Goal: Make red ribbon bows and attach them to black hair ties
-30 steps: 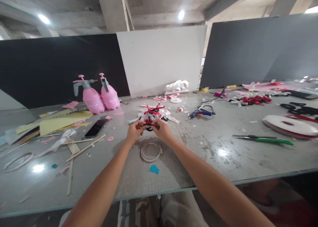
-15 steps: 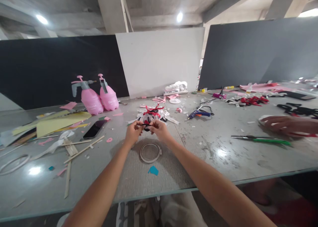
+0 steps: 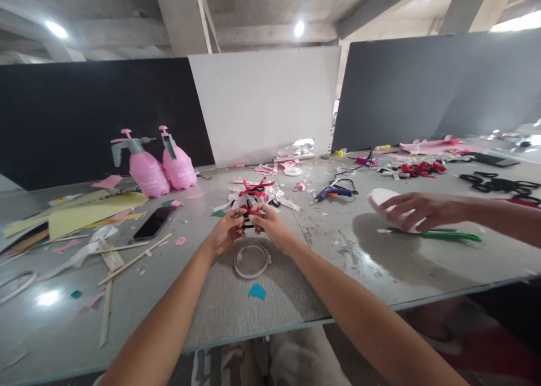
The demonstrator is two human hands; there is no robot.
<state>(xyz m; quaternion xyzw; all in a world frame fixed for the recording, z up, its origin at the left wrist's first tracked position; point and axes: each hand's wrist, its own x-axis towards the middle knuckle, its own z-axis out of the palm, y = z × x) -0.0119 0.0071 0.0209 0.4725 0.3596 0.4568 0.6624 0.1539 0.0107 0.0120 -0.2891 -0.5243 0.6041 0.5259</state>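
My left hand (image 3: pixel 225 231) and my right hand (image 3: pixel 270 225) meet over the middle of the table, fingers pinched. Between them is a small black looped strip (image 3: pixel 248 226) with a bit of red; the fingers cover much of it, and its material is unclear. Just behind lies a pile of white and red ribbon pieces (image 3: pixel 256 191), with a red bow on top. A roll of narrow white tape (image 3: pixel 252 261) lies flat below my hands, and a blue scrap (image 3: pixel 257 291) is nearer the edge.
Pink spray bottles (image 3: pixel 149 173), a phone (image 3: pixel 155 223), yellow sheets (image 3: pixel 95 212) and wooden sticks lie left. A glue gun (image 3: pixel 333 193) is right of the pile. Farther right, another person's hand (image 3: pixel 416 210) holds a white rounded piece (image 3: pixel 380 198) above green-handled scissors (image 3: pixel 450 236).
My fingers have shifted on the black strip, which now hangs lower as a loop. The other person's hand has moved left, lifting the white piece over the scissors. The view has turned slightly right.
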